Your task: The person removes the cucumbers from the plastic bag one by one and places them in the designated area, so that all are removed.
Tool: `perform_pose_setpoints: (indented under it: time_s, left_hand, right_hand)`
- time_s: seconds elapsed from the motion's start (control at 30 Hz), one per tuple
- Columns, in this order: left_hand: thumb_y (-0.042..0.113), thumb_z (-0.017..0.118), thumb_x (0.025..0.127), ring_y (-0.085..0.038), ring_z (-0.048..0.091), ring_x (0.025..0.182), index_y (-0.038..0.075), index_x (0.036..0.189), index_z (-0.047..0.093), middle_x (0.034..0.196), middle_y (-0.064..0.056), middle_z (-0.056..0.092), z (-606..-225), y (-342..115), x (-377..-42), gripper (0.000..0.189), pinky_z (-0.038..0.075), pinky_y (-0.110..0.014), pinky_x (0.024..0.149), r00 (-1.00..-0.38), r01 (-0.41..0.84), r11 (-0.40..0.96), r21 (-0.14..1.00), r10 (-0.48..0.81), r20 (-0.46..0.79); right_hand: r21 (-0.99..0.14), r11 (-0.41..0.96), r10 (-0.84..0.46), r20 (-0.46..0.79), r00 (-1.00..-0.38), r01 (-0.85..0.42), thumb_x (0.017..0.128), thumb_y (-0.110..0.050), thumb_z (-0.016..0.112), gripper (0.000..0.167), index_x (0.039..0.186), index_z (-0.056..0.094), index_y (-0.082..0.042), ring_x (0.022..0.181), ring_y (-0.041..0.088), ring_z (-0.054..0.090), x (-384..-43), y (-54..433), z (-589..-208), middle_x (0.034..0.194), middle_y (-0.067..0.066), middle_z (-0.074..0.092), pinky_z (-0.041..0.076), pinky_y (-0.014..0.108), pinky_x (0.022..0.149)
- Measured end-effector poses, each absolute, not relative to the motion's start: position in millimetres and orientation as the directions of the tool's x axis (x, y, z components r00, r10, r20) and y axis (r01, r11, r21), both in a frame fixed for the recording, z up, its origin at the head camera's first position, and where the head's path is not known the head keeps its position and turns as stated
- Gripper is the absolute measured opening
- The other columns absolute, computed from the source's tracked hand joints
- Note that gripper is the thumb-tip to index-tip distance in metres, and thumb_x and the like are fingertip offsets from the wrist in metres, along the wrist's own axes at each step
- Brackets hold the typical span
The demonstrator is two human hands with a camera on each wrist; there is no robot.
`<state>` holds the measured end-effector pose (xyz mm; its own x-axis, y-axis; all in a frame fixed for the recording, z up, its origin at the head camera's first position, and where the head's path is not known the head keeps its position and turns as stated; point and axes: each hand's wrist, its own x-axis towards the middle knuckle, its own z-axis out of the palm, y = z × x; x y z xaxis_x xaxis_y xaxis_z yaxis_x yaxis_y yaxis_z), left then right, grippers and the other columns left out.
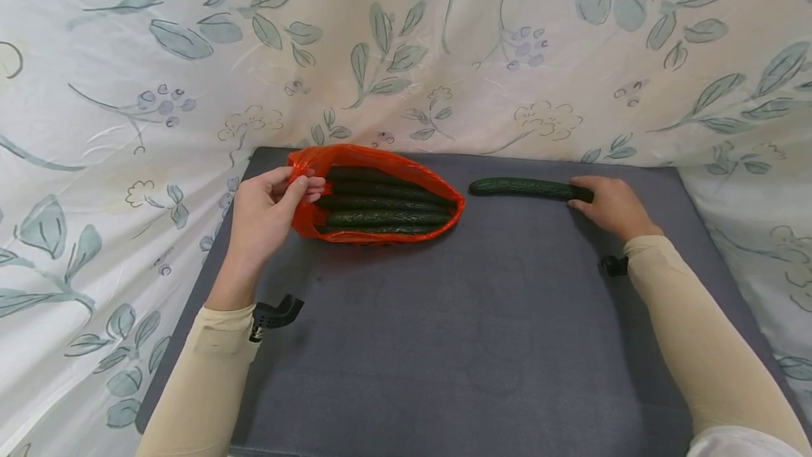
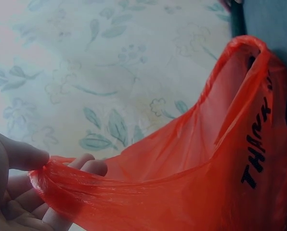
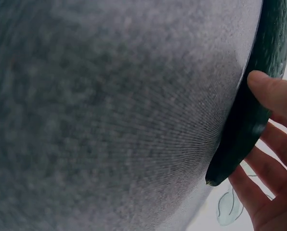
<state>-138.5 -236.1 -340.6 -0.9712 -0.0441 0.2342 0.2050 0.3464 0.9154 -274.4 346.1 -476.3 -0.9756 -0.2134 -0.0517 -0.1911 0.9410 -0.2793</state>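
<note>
A red plastic bag point(image 1: 306, 223) lies on the grey table with its mouth spread wide. Several dark green cucumbers point(image 1: 387, 218) lie side by side inside it. My left hand point(image 1: 262, 216) pinches the left edge of the bag's mouth between thumb and fingers; black lettering point(image 2: 258, 139) shows on the bag's side in the left wrist view. To the right of the bag, a single cucumber point(image 1: 517, 187) lies apart, pointing left and right. My right hand point(image 1: 610, 204) grips its right end, with thumb and fingers on opposite sides in the right wrist view.
The grey table point(image 1: 444, 344) stretches in front of the bag and toward me. A pale curtain with leaf prints point(image 1: 406, 55) hangs behind the table's back edge and along both sides. Each wrist carries a small black camera mount point(image 1: 277, 312).
</note>
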Motion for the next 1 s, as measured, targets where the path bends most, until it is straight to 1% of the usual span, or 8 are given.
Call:
perform_pose_setpoints:
  time_s: [0.07, 0.17, 0.3, 0.47, 0.6, 0.7, 0.87, 1.0]
  left_hand:
    - [0.009, 0.065, 0.11, -0.01, 0.079, 0.091, -0.011, 0.131, 0.071, 0.114, -0.024, 0.077, -341, -236, -138, 0.03, 0.062, -0.025, 0.09, -0.972, 0.203, 0.342, 0.918, -0.044, 0.231]
    - [0.01, 0.066, 0.11, -0.013, 0.08, 0.091, -0.011, 0.132, 0.07, 0.113, -0.023, 0.078, -341, -236, -138, 0.031, 0.062, -0.025, 0.089, -0.973, 0.2, 0.346, 0.917, -0.04, 0.227]
    - [0.011, 0.066, 0.11, -0.016, 0.08, 0.091, -0.01, 0.132, 0.07, 0.112, -0.022, 0.078, -341, -236, -138, 0.031, 0.062, -0.025, 0.089, -0.973, 0.202, 0.352, 0.914, -0.036, 0.228]
    - [0.01, 0.066, 0.11, -0.015, 0.08, 0.09, -0.012, 0.13, 0.071, 0.111, -0.024, 0.078, -341, -237, -139, 0.03, 0.063, -0.026, 0.088, -0.969, 0.217, 0.331, 0.918, -0.041, 0.244]
    - [0.01, 0.066, 0.11, -0.013, 0.08, 0.09, -0.012, 0.13, 0.071, 0.112, -0.025, 0.077, -341, -237, -140, 0.03, 0.063, -0.025, 0.088, -0.969, 0.219, 0.33, 0.918, -0.039, 0.245]
    - [0.01, 0.066, 0.11, -0.011, 0.079, 0.089, -0.011, 0.129, 0.071, 0.112, -0.024, 0.078, -341, -236, -139, 0.029, 0.062, -0.025, 0.088, -0.969, 0.216, 0.34, 0.915, -0.038, 0.243]
    - [0.01, 0.067, 0.11, -0.015, 0.08, 0.091, -0.009, 0.129, 0.072, 0.112, -0.022, 0.078, -342, -236, -140, 0.028, 0.062, -0.025, 0.089, -0.968, 0.219, 0.355, 0.909, -0.037, 0.247]
    - [0.011, 0.066, 0.11, -0.015, 0.08, 0.092, -0.009, 0.129, 0.073, 0.112, -0.021, 0.078, -342, -237, -140, 0.029, 0.062, -0.025, 0.09, -0.969, 0.219, 0.365, 0.905, -0.032, 0.247]
  right_hand:
    - [-0.279, 0.937, -0.226, -0.033, -0.974, -0.208, 0.101, -0.021, 0.081, 0.06, 0.151, 0.059, 0.003, 0.135, 0.056, 0.052, -273, 346, -475, 0.15, 0.032, 0.057, 0.039, 0.075, 0.111]
    - [-0.275, 0.931, -0.242, 0.03, -0.97, -0.241, 0.101, -0.025, 0.081, 0.061, 0.151, 0.059, 0.002, 0.135, 0.055, 0.053, -271, 346, -470, 0.149, 0.03, 0.059, 0.041, 0.075, 0.11]
    - [-0.288, 0.92, -0.242, 0.118, -0.963, -0.267, 0.102, -0.03, 0.08, 0.063, 0.155, 0.058, -0.004, 0.135, 0.055, 0.054, -266, 340, -456, 0.151, 0.029, 0.058, 0.041, 0.075, 0.11]
    - [-0.302, 0.9, -0.274, 0.172, -0.946, -0.315, 0.101, -0.031, 0.081, 0.067, 0.159, 0.056, -0.008, 0.136, 0.053, 0.055, -262, 319, -438, 0.152, 0.027, 0.058, 0.043, 0.074, 0.11]
    - [-0.301, 0.881, -0.309, 0.216, -0.926, -0.365, 0.099, -0.028, 0.084, 0.067, 0.157, 0.058, -0.007, 0.136, 0.05, 0.057, -257, 301, -432, 0.151, 0.025, 0.06, 0.045, 0.071, 0.111]
    - [-0.32, 0.864, -0.32, 0.245, -0.915, -0.388, 0.099, -0.031, 0.084, 0.065, 0.155, 0.061, -0.007, 0.137, 0.048, 0.057, -252, 288, -428, 0.15, 0.023, 0.062, 0.045, 0.07, 0.111]
    - [-0.362, 0.828, -0.342, 0.279, -0.897, -0.428, 0.098, -0.033, 0.085, 0.062, 0.151, 0.065, -0.007, 0.137, 0.044, 0.059, -243, 266, -415, 0.146, 0.02, 0.066, 0.047, 0.067, 0.111]
    - [-0.379, 0.791, -0.376, 0.32, -0.87, -0.481, 0.096, -0.029, 0.087, 0.059, 0.148, 0.068, -0.008, 0.133, 0.041, 0.062, -239, 247, -409, 0.143, 0.017, 0.069, 0.05, 0.065, 0.11]
